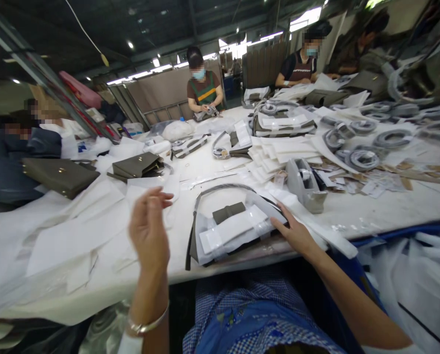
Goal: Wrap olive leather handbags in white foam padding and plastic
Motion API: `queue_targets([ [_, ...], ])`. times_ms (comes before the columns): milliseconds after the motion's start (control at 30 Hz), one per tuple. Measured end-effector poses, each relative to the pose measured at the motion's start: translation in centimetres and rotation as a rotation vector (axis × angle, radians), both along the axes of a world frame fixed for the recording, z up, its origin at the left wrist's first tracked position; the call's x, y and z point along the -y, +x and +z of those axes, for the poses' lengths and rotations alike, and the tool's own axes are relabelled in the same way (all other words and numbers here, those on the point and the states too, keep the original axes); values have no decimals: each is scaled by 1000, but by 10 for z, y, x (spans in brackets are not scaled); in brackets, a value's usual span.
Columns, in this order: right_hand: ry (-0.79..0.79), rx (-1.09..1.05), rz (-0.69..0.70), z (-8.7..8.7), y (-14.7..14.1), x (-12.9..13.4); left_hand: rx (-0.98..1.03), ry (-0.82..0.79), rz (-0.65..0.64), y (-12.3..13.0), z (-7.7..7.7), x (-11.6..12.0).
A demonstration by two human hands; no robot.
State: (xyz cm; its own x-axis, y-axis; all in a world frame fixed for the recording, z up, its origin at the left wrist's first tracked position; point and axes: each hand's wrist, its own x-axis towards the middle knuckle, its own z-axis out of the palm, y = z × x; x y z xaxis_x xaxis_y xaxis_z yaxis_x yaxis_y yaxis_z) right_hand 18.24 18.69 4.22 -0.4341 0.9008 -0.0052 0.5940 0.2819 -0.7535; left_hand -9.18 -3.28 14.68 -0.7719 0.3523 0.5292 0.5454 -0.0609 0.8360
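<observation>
A handbag [225, 231] lies at the table's near edge in front of me. Its covering is translucent white wrapping, with a folded white sheet [234, 228] and a dark olive piece [228, 212] on top. The wrapped strap [223, 187] arches over its far side. My right hand [291, 228] grips the bag's right edge, thumb on top. To the bag's left, my left hand [149, 228] is raised above the table, fingers half bent and thumb apart. It is slightly blurred, and I see nothing held in it. A grey tape dispenser [305, 186] stands beyond my right hand.
Olive bags [61, 174] and white sheets [83, 241] lie at left. Wrapped strap coils [363, 158], paper tags [380, 182] and stacked white sheets [278, 152] cover the right. A co-worker [205, 93] handles something across the table; others sit farther off.
</observation>
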Motion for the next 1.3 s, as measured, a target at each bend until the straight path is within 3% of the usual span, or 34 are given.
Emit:
queue_targets([
  [100, -11, 1, -17, -6, -1, -2, 244, -314, -17, -14, -51, -27],
  [167, -8, -33, -27, -9, -1, -1, 360, -425, -20, -17, -83, -33],
  [267, -3, -113, -50, -7, -1, 2, 472, -462, -65, -16, -105, -33],
  [333, 10, -191, -49, -1, -3, 5, 504, -432, -106, -14, -98, -32],
  [433, 80, -371, 35, 12, -15, 8, 453, -288, -103, -7, -68, -23],
  [500, 160, -475, 124, 18, -29, 5, 330, -88, -14, 0, -45, -13],
  [600, 286, -444, 238, 19, -49, -9, 143, -45, 73, 14, -27, 5],
  [700, 404, -212, 241, 18, -53, -32, 123, -168, 93, 25, -34, 20],
  [800, 468, 43, 138, 24, -45, -66, 158, -227, 81, 29, -46, 28],
  [933, 472, 226, 33, 40, -41, -121, 163, -188, 9, 29, -43, 31],
  [1067, 434, 429, 4, 48, -60, -167, 162, -90, -7, 28, -36, 32],
  [1300, 332, 641, -10, 51, -92, -204, 255, -20, -10, 11, -54, 36],
])
